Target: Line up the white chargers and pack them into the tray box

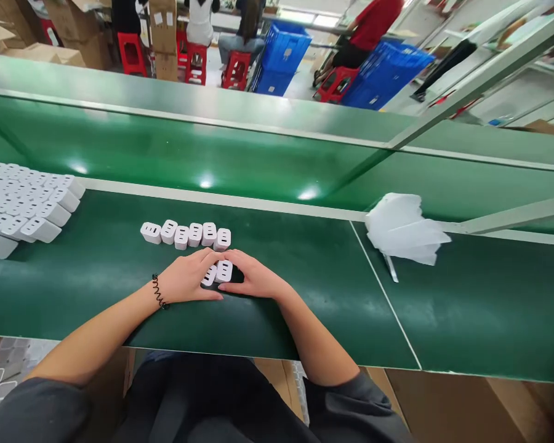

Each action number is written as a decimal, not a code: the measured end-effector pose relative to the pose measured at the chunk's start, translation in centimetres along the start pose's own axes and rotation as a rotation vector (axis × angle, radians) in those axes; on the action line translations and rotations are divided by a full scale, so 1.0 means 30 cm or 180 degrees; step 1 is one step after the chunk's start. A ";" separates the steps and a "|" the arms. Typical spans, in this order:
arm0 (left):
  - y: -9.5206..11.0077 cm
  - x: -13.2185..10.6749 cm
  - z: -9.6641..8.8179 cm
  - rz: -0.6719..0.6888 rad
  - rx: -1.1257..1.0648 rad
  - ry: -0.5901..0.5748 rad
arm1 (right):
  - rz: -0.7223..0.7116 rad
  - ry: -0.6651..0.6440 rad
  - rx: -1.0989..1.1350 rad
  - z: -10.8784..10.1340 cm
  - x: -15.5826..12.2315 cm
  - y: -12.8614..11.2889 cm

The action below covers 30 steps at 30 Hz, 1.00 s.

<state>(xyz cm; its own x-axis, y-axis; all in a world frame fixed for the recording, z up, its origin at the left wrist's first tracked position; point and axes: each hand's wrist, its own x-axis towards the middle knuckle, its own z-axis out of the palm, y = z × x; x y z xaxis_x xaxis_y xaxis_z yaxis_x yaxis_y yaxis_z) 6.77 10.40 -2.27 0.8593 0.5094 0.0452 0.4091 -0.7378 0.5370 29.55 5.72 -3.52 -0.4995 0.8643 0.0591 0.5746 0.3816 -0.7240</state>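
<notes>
My left hand curls round a white multi-port USB charger, with its thumb along the near side; the fingers cover part of the charger. Next to it stands a second white charger, and my right hand is closed round that one, fingers at the far side and thumb at the near side. The fingertips of both hands meet above the pair. Just beyond, several like chargers form an uneven row on the green work surface, their slotted faces up.
A large block of white chargers fills the left end. Crumpled white sheets lie at the right, past a white line. A green panel rises behind. Several people sit beyond, near blue crates. Below are cardboard boxes.
</notes>
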 end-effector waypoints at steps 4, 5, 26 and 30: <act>-0.006 -0.001 -0.030 0.0030 -0.0500 -0.0229 | -0.0096 -0.0056 0.0065 -0.004 -0.015 0.002; -0.010 -0.002 -0.042 0.0033 -0.0634 -0.0298 | -0.0096 -0.0053 0.0091 -0.008 -0.017 0.002; -0.005 -0.024 -0.095 0.0297 -0.1570 -0.0116 | 0.0013 -0.0123 0.0556 -0.058 -0.033 -0.006; 0.020 -0.037 -0.100 0.0422 -0.0609 0.0165 | -0.0044 -0.0109 0.0561 -0.049 -0.033 -0.009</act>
<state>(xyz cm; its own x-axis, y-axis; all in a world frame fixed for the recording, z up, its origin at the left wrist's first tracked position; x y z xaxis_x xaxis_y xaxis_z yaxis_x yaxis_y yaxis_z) 5.14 10.73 0.53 0.8828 0.4393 0.1666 0.2238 -0.7048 0.6732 30.83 5.23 -2.39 -0.5302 0.8465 0.0488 0.4464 0.3275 -0.8327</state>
